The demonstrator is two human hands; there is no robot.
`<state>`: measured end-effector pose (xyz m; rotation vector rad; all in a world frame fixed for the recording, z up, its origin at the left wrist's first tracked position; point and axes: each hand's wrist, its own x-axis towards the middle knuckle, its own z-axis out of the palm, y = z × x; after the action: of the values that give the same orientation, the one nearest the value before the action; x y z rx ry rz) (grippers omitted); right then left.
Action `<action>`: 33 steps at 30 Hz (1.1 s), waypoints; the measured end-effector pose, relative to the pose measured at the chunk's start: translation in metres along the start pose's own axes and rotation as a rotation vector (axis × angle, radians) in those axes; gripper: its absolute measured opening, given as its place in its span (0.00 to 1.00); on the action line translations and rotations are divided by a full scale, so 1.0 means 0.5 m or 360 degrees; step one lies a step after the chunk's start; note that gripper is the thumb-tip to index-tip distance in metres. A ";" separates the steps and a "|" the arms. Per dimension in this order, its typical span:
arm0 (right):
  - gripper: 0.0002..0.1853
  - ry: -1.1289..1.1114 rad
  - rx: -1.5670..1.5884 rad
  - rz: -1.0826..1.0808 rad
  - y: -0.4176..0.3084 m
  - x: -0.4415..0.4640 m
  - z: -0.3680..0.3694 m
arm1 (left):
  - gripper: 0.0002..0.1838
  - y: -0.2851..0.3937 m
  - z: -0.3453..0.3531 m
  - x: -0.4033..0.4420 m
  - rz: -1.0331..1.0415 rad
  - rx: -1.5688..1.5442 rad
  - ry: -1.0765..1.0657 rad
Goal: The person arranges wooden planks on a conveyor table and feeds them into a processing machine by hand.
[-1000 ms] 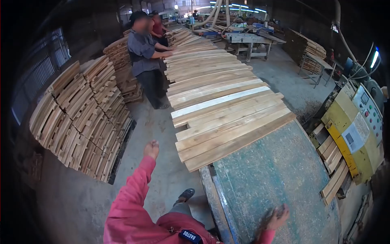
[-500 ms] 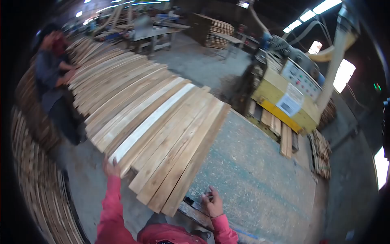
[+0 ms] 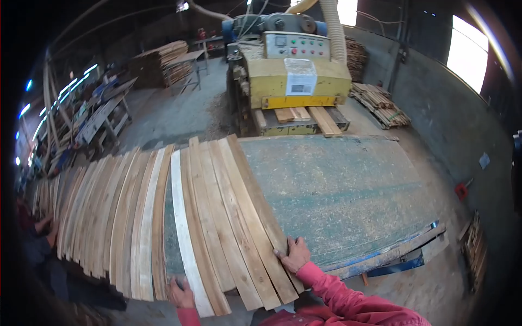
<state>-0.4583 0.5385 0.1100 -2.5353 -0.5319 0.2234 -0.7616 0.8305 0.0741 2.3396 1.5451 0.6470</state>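
Many long wooden boards point(image 3: 126, 204) lie side by side on the green-topped table point(image 3: 337, 190). A narrow gap separates the right-hand group from the rest. At the near end of this gap, my left hand point(image 3: 180, 294) has bent fingers against the side of a pale white board point(image 3: 184, 233). My right hand point(image 3: 296, 255) grips the outer edge of the rightmost board point(image 3: 261, 201), thumb over the wood. Several boards lie between my two hands, their near ends uneven and past the table edge.
A yellow machine point(image 3: 299, 81) with a button panel stands beyond the table, boards at its opening. A co-worker's arms point(image 3: 49, 228) touch the boards at far left. Stacked wood point(image 3: 379, 103) lies by the right wall. Another bench point(image 3: 103, 122) stands back left.
The view has swung right toward the machine. A gap has opened left of the white board. My right hand has come from the bare tabletop to the rightmost board; my left reached the boards.
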 end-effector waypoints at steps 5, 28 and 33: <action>0.52 0.0163 -0.0066 -0.0042 0.002 0.010 0.034 | 0.33 0.124 0.178 0.227 -0.0302 0.0393 -0.0229; 0.51 0.0324 0.0038 -0.0242 0.639 -0.058 -0.233 | 0.39 0.633 0.365 -0.297 -0.0003 0.0362 0.0191; 0.46 0.0311 0.0072 -0.0039 0.711 -0.070 -0.357 | 0.44 0.821 0.378 -0.336 -0.0082 0.0316 -0.0216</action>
<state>-0.3275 0.1631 0.0721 -2.4710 -0.4748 -0.0214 -0.3949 0.5177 0.0581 2.4178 1.6690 0.3284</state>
